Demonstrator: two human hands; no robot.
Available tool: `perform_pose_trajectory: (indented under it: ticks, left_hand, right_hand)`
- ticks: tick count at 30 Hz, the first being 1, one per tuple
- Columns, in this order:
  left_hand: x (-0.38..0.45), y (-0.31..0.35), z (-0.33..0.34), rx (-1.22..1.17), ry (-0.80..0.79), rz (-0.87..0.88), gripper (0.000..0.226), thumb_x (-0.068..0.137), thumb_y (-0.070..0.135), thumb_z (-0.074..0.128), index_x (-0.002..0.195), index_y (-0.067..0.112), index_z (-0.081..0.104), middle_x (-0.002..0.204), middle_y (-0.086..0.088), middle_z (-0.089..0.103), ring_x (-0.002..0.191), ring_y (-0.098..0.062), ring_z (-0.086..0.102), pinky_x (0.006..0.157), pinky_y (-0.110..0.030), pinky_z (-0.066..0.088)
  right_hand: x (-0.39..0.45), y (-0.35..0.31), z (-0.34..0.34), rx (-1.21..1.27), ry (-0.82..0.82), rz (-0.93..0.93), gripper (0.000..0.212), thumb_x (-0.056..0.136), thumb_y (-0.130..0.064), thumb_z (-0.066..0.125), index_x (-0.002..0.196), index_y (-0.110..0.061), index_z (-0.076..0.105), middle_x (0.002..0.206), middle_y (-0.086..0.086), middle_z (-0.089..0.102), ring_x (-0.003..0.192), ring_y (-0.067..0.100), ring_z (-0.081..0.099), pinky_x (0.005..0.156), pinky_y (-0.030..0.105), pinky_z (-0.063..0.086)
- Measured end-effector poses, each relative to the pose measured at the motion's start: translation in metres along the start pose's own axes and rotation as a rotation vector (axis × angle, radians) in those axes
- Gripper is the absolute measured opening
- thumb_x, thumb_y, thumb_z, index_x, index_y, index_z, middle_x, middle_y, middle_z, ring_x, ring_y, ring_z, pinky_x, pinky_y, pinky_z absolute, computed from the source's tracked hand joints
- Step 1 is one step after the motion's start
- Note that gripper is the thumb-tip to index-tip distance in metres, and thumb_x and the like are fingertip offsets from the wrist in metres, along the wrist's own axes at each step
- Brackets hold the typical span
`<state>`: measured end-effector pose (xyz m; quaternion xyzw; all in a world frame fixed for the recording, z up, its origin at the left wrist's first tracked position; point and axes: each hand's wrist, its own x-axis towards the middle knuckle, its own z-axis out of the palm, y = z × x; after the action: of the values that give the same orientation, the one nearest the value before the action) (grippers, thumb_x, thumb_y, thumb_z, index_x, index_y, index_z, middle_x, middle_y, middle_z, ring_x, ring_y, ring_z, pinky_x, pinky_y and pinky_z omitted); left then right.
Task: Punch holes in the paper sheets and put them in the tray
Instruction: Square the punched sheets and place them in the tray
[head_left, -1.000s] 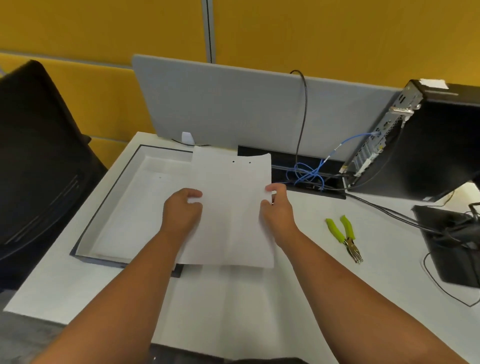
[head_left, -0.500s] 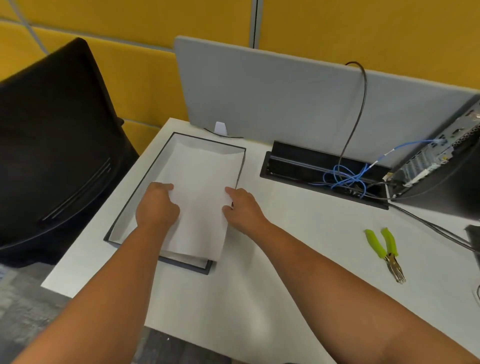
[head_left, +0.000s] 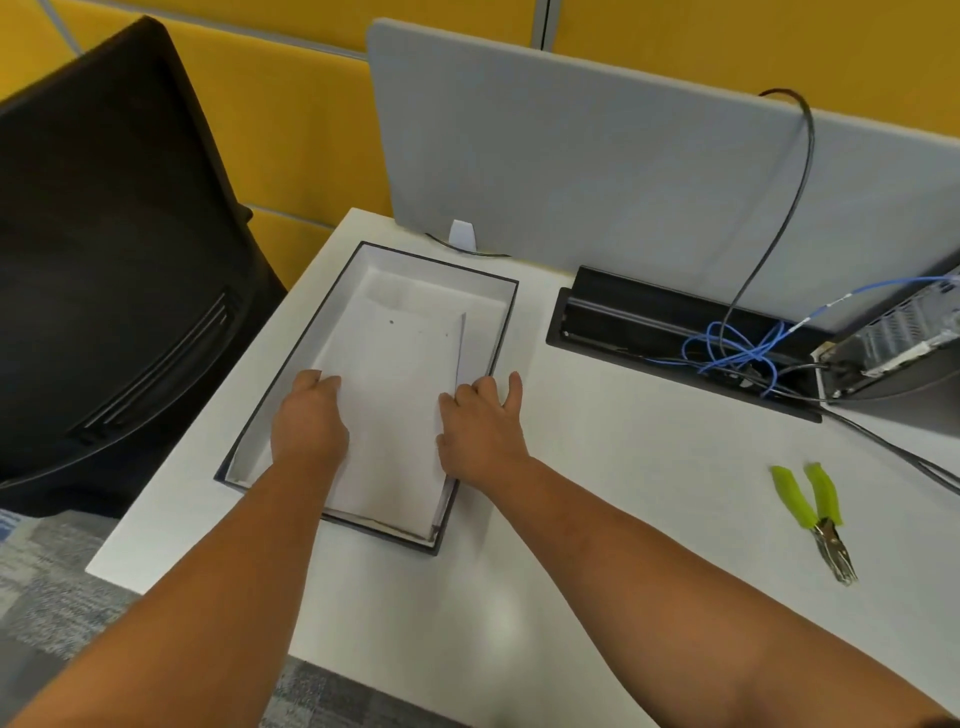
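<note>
A white paper sheet (head_left: 395, 395) with two small punched holes near its far end lies inside the shallow dark-rimmed tray (head_left: 332, 291) at the table's left. My left hand (head_left: 309, 415) grips the sheet's left edge inside the tray. My right hand (head_left: 480, 421) holds the right edge, which curls up a little against the tray's right wall, with the fingers spread over the rim. More white paper lies under the sheet. The green-handled punch pliers (head_left: 810, 512) lie alone on the table at the right.
A black chair (head_left: 114, 249) stands left of the white table (head_left: 597, 519). A grey divider panel (head_left: 597, 156) runs along the back. A black cable slot (head_left: 649, 322) with blue and black cables and a computer case (head_left: 893, 348) sit at the back right.
Both hands have carried the sheet left from above the table, lowered it into the tray, and it now rests nearly flat there. The view has shifted left.
</note>
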<state>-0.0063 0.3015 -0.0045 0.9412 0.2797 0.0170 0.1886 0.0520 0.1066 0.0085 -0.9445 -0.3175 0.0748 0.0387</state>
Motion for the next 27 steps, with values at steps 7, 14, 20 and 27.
perform_pose_trajectory:
  ticks: [7,14,20,27]
  left_hand:
    - [0.002,-0.007,0.011,-0.060,0.029,-0.002,0.060,0.079,-0.017,0.053,0.135,0.005,0.051,0.146,-0.012,0.038,0.121,-0.034,0.053,0.102,-0.042,0.045]
    - [0.007,-0.008,0.013,-0.048,0.059,0.016,0.060,0.078,-0.015,0.055,0.134,0.004,0.052,0.144,-0.014,0.042,0.121,-0.035,0.052,0.101,-0.045,0.046]
    - [0.006,-0.011,0.019,0.081,0.026,0.012,0.056,0.082,-0.008,0.056,0.134,0.013,0.053,0.153,-0.014,0.026,0.134,-0.039,0.032,0.109,-0.052,0.032]
    - [0.004,-0.011,0.022,0.109,-0.028,0.008,0.064,0.086,-0.007,0.047,0.146,0.013,0.036,0.155,-0.016,0.025,0.141,-0.037,0.022,0.114,-0.051,0.025]
  right_hand:
    - [0.002,-0.003,-0.001,-0.011,-0.053,0.029,0.038,0.079,-0.024,0.061,0.115,-0.013,0.056,0.115,0.005,0.053,0.122,0.028,0.035,0.112,0.062,-0.009]
    - [0.001,-0.003,0.002,0.088,0.003,0.027,0.040,0.075,-0.017,0.062,0.114,-0.010,0.056,0.122,0.008,0.047,0.120,0.029,0.038,0.110,0.048,0.017]
    - [0.004,-0.001,0.006,0.154,-0.062,0.069,0.032,0.075,-0.017,0.068,0.105,-0.009,0.061,0.162,0.010,-0.002,0.135,0.028,0.021,0.116,0.048,0.012]
    - [0.006,0.004,0.011,0.176,-0.020,0.024,0.040,0.089,-0.030,0.059,0.123,-0.010,0.055,0.162,0.009,0.006,0.141,0.029,0.017,0.118,0.049,0.011]
